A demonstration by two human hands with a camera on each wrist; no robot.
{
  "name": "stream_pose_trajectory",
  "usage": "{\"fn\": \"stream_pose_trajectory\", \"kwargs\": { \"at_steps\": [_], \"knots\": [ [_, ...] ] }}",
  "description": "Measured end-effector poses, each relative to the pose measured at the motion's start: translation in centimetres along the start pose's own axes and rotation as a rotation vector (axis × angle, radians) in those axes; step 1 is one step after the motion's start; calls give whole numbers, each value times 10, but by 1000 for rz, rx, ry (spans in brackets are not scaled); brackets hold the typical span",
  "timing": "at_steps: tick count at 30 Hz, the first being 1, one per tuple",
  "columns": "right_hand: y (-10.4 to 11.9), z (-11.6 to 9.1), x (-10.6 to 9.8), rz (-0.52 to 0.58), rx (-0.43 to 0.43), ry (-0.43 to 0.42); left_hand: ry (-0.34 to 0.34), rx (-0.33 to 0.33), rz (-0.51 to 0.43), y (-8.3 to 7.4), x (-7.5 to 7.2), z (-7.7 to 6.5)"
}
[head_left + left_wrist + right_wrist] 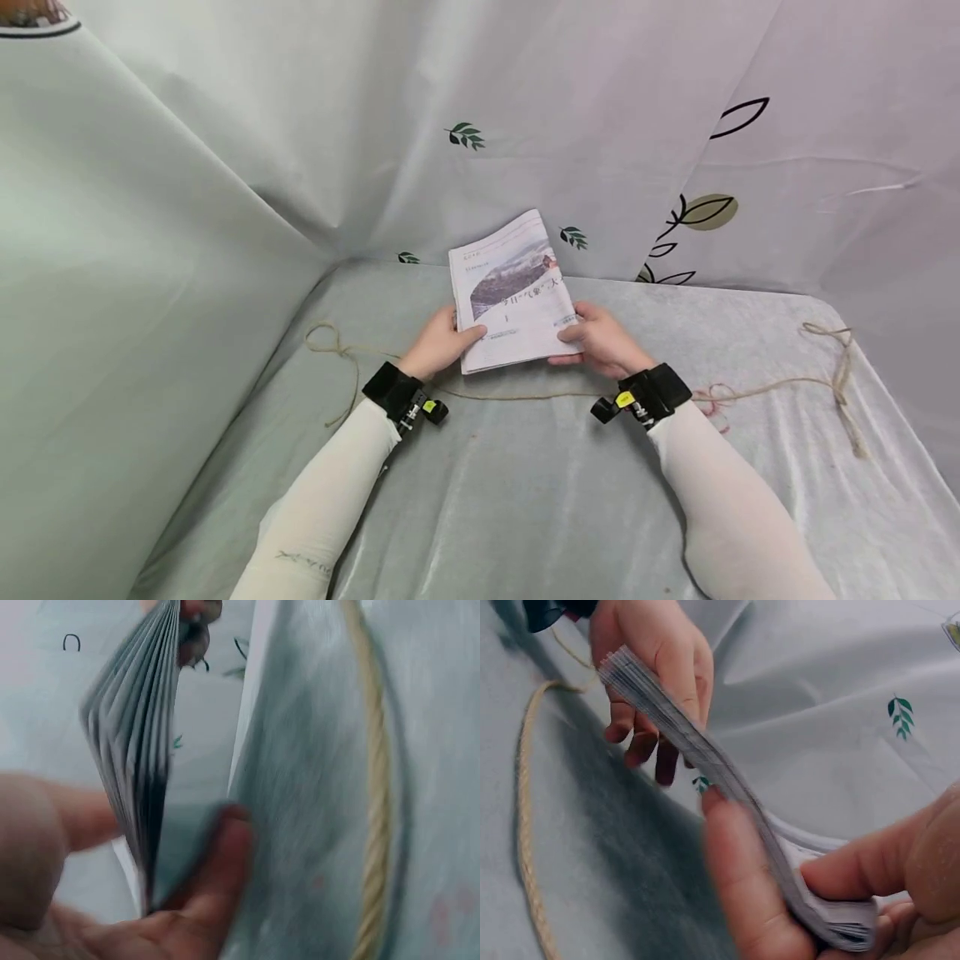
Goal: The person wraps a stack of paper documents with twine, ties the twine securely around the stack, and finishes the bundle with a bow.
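Note:
A folded newspaper (pixel 517 292) with a mountain picture and printed characters is held up over the far part of the table. My left hand (pixel 444 340) grips its lower left edge, thumb on the front page. On the other side my right hand (pixel 600 340) pinches the lower right corner, thumb in front and fingers behind. From the left wrist, the stacked layers of the newspaper (pixel 142 712) show edge-on between thumb and fingers. The right wrist view shows the newspaper (pixel 727 787) bending slightly, with the left hand (pixel 664 667) at its far end.
A long twine rope (pixel 525 397) crosses the grey-covered table (pixel 525 500) beneath the hands, looped at the left and bunched at the right. Reddish string (pixel 716 398) lies by the right wrist. Pale curtains (pixel 360 125) with leaf prints stand behind and at the left.

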State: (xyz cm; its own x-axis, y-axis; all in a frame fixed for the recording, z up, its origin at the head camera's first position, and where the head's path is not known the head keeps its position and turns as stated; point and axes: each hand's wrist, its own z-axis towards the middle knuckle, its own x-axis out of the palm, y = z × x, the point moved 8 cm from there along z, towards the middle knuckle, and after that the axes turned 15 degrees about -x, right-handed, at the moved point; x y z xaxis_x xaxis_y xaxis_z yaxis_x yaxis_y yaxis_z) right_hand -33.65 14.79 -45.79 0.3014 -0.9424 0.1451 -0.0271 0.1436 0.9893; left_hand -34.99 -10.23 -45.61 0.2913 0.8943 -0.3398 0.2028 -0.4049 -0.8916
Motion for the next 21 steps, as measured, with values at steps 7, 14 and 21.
{"fn": "stream_pose_trajectory", "kwargs": {
  "at_steps": [7,14,21],
  "knots": [
    [0,-3,-4,-145,10,86,-75,-14,-97,-1,-2,-6],
    [4,-7,-12,-45,43,68,44,46,-187,-11,11,-12],
    [9,-31,-37,-59,78,82,252,38,-218,-19,40,-20]
  ]
}}
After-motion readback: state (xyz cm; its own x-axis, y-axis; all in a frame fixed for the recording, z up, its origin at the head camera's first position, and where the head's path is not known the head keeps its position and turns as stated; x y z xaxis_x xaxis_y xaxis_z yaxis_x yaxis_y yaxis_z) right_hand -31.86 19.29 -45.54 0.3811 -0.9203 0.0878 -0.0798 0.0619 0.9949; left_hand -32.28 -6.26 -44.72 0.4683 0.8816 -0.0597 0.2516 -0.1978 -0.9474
